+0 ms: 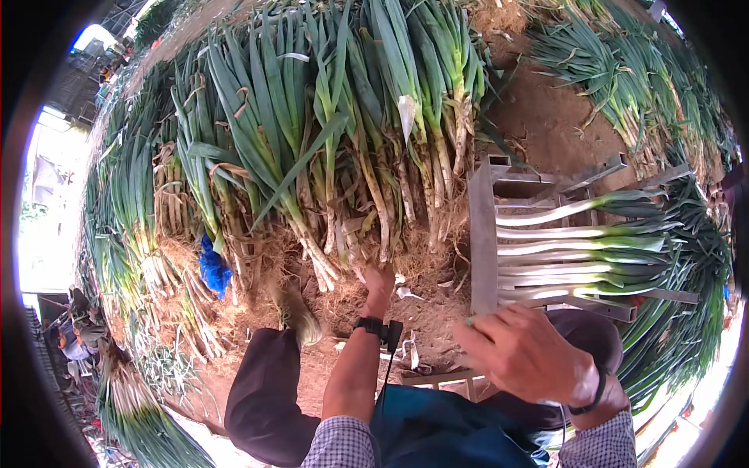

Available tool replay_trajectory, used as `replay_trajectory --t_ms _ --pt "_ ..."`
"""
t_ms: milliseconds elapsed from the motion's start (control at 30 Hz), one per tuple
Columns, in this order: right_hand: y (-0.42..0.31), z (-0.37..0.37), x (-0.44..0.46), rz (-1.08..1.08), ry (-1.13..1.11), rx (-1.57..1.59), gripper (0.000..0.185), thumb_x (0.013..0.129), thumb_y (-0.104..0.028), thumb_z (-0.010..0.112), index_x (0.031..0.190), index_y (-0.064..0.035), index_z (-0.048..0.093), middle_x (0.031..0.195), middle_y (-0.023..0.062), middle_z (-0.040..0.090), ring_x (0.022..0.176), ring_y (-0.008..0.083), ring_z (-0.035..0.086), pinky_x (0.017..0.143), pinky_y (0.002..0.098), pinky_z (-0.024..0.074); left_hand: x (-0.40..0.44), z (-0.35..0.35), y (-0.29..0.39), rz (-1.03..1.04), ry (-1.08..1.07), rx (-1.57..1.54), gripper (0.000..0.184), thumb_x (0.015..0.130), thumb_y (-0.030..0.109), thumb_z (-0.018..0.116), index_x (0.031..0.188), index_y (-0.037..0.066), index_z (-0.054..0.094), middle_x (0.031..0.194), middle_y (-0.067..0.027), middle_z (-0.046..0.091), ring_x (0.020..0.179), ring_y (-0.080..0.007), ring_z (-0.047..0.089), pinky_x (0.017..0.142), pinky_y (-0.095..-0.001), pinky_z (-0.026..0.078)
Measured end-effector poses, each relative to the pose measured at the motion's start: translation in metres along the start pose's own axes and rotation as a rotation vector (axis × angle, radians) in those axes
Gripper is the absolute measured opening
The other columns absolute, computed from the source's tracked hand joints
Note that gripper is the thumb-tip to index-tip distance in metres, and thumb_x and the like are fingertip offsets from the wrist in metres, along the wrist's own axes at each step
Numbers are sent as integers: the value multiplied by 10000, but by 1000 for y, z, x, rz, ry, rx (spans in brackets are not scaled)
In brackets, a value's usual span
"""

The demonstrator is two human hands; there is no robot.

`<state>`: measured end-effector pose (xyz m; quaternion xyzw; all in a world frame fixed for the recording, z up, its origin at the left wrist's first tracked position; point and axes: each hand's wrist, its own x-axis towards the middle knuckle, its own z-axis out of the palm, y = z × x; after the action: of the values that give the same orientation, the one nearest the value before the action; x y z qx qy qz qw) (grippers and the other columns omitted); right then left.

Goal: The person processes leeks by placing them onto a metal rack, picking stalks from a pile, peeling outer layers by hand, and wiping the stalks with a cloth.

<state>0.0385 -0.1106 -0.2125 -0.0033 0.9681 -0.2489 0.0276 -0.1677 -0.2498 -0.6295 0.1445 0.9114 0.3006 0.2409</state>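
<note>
Leeks (289, 101) line the far soil floor (550, 113); white stalks (558, 249) lie across a metal rack (483, 242) at right. The left hand (379, 285) meets the leeks' roots (449, 222), the right hand (519, 355) curls beside the rack; I cannot tell what either pinches.

White-and-green leeks (558, 249), checked sleeves (339, 446), brown soil (546, 117)

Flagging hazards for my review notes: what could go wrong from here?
The left hand is down at the root ends of crowded stalks, so pulling one might drag its neighbours over. The right hand is close to the metal frame and could bump it, perhaps shifting the white-stemmed stalks lying across it.
</note>
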Motion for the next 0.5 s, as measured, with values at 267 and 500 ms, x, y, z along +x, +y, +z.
replay_trajectory --t_ms 267,500 --pt "-1 -1 -4 -55 13 11 367 815 -139 580 1135 38 576 821 113 569 775 240 603 682 356 451 4 -15 22 -2 38 89 489 743 293 770 1131 37 620 926 -240 702 874 -414 675 740 -467 532" --pt "-2 16 3 -12 33 -83 136 865 -170 591 897 -51 532 724 78 578 736 253 637 671 381 490 -25 -80 56 -63 -270 -747 311 847 193 726 1054 8 586 812 -61 597 633 -150 559 496 -308 471"
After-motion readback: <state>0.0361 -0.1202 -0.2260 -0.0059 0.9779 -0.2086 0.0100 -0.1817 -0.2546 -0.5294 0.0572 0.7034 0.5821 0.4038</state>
